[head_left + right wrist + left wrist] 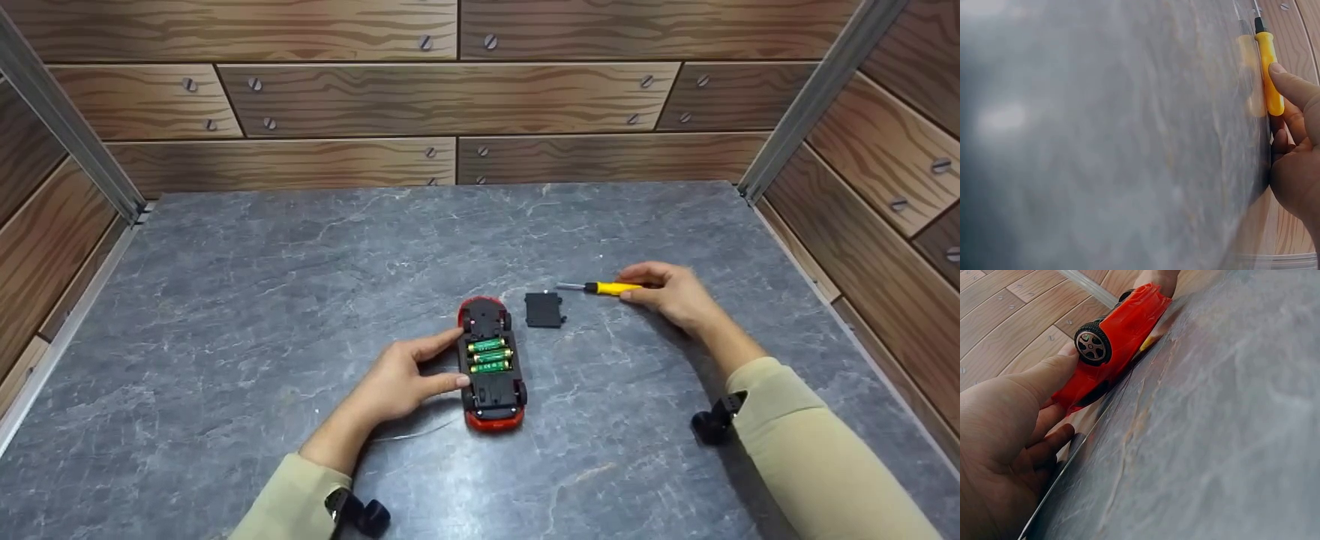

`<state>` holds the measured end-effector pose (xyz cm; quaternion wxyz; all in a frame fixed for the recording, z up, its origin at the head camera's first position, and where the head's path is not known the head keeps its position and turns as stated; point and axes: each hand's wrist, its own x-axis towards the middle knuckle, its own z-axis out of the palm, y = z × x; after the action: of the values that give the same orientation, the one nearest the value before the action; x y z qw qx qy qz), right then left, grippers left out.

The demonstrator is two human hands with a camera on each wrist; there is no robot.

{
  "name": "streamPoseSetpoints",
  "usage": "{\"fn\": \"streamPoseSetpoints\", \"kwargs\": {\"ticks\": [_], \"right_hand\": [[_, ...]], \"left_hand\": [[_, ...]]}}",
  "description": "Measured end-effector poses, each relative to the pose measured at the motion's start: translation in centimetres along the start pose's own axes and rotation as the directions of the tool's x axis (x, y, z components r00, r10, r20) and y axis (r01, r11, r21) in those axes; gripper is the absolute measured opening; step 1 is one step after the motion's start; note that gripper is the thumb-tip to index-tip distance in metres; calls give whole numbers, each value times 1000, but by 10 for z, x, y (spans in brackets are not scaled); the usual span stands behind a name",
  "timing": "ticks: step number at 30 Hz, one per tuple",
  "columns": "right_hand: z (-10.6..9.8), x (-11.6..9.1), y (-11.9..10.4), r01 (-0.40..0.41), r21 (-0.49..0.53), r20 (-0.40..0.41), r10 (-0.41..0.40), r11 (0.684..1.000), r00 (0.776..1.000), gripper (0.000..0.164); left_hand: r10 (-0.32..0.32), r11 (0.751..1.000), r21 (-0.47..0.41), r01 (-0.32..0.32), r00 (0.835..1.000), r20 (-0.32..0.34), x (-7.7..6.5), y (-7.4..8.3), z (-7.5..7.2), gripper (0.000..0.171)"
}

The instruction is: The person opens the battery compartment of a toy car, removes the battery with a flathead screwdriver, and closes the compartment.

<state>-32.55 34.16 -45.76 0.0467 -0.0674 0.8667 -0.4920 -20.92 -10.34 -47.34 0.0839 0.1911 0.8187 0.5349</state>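
A red toy car (495, 421) lies upside down on the table, its black underside facing up. Several green batteries (490, 356) sit side by side in its uncovered battery compartment. My left hand (400, 379) holds the car along its left side, thumb by a wheel (1093, 344) and forefinger farther up. To the right, my right hand (670, 294) pinches the yellow handle of a screwdriver (616, 288) between thumb and fingers. The screwdriver lies low over the table, its metal shaft pointing left. Between car and screwdriver tip rests a black battery cover (543, 310).
The grey marbled table (337, 255) reaches back to a wood-patterned wall (450, 101). Similar panels and metal posts (75, 112) border it at the left and right. Each sleeve carries a small black wrist camera (716, 421).
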Motion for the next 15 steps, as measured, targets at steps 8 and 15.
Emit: {"fn": "streamPoseSetpoints", "kwargs": {"ticks": [8,15], "right_hand": [[-2,-6,-1,20,86,-30,-18,996,999,46],[-1,-15,-20,104,-39,-119,-108,994,987,44]], "left_hand": [[15,1000,-16,-15,1000,14,2,1,1,74],[33,999,-39,-32,999,3,1,4,-3,70]]}}
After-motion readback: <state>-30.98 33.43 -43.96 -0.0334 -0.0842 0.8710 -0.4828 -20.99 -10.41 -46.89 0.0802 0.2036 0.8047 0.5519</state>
